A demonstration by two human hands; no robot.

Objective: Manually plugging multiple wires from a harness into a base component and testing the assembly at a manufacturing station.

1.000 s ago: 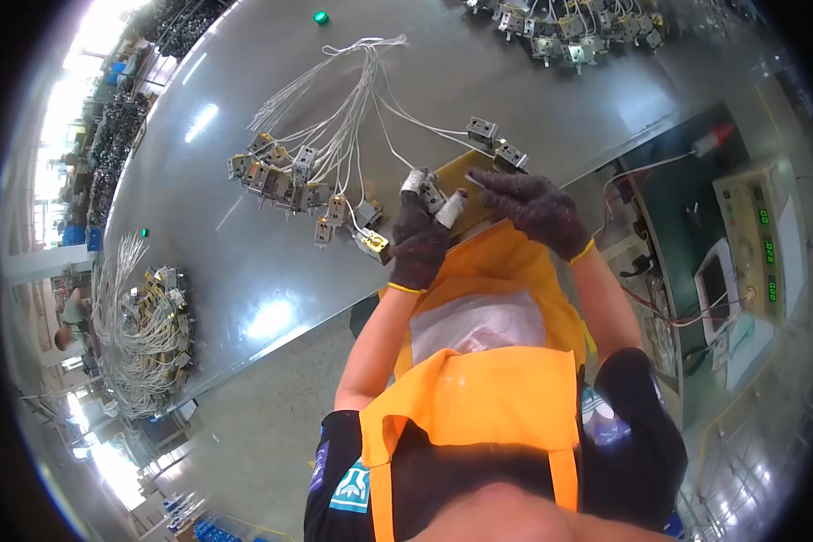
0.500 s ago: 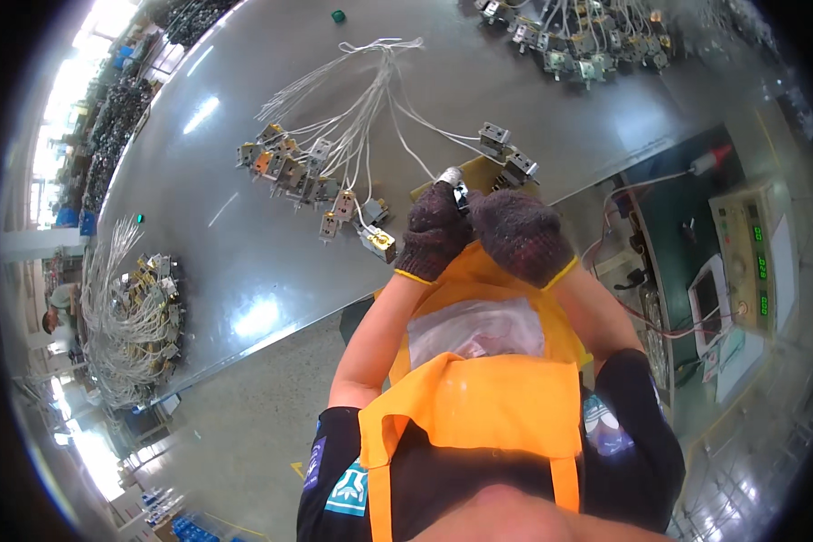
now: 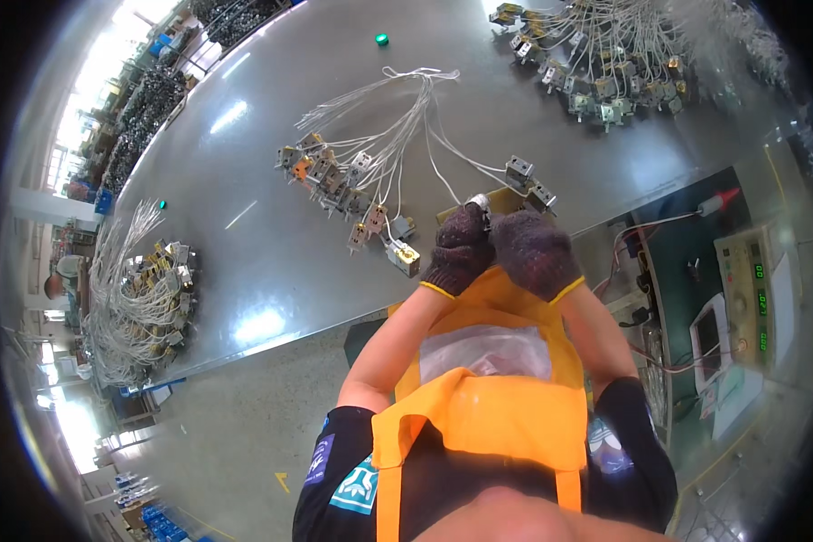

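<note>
Both of my hands wear dark knitted gloves with yellow cuffs and meet at the table's near edge. My left hand [image 3: 461, 248] is closed round a small silvery metal part [image 3: 479, 202], whose tip shows above the fingers. A thin white wire runs to it from the bundle. Pressed against it, my right hand [image 3: 537, 256] is also closed; whatever its fingers grip is hidden. A flat yellowish piece [image 3: 506, 204] lies just beyond the gloves. Two metal box-shaped parts [image 3: 529, 183] on wires sit beside it. To the left, several similar metal parts [image 3: 334, 185] lie clustered on the white wire bundle [image 3: 415, 113].
More wired metal parts lie in a heap [image 3: 605, 81] at the far right and another heap [image 3: 154, 289] at the left of the grey metal table [image 3: 271, 235]. A bench instrument with green digits [image 3: 745, 280] and cables stands at right. A person [image 3: 63, 275] is at far left.
The whole view has shifted, so the table and parts appear lower and further right. Both hands stay together at the metal part, with little visible change in their grip.
</note>
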